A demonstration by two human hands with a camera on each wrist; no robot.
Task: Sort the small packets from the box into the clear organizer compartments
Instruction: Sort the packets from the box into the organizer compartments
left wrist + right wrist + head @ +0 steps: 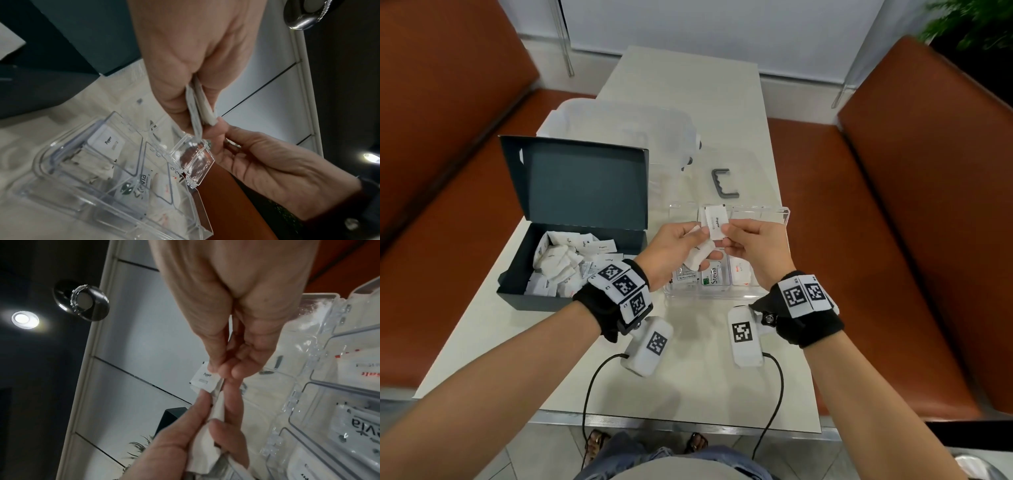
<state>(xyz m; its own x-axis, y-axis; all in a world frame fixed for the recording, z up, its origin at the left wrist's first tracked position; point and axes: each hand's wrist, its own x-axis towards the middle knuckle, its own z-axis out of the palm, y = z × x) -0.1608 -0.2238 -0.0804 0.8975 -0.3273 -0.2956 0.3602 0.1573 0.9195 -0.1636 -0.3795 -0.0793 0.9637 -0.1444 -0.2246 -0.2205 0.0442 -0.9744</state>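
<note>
My left hand [671, 248] and right hand [751, 245] meet above the clear plastic organizer with divided compartments [774, 212], which sits on the pale rectangular worktop [688, 377] toward its right edge. My right fingers [213, 368] are pinched together on a small white paper packet printed "Pepper" [715, 222], holding it upright by its lower right edge. My left fingers [174, 104] are curled around a small bunch of white packets [697, 255], and my left thumb touches the Pepper packet's left edge, so both hands are on it. In the organizer's row nearest me I can see a white sachet marked "Stevia" with a green mark [713, 275] in one compartment, a white packet with red print [741, 274] in the compartment to its right, and another white packet with fine black text [684, 274] to its left, partly behind my left hand. The left wrist view shows one more Pepper packet lying flat in a compartment [107, 142]. To the left of the organizer, at the worktop's left edge, stands the dark blue-grey cardboard box with its hinged lid raised [575, 185], and a loose heap of white packets [565, 263] fills its bottom. Beyond the organizer lies a grey plastic U-shaped handle piece [724, 185], and further back a translucent plastic container [619, 126] rests on the worktop.
</note>
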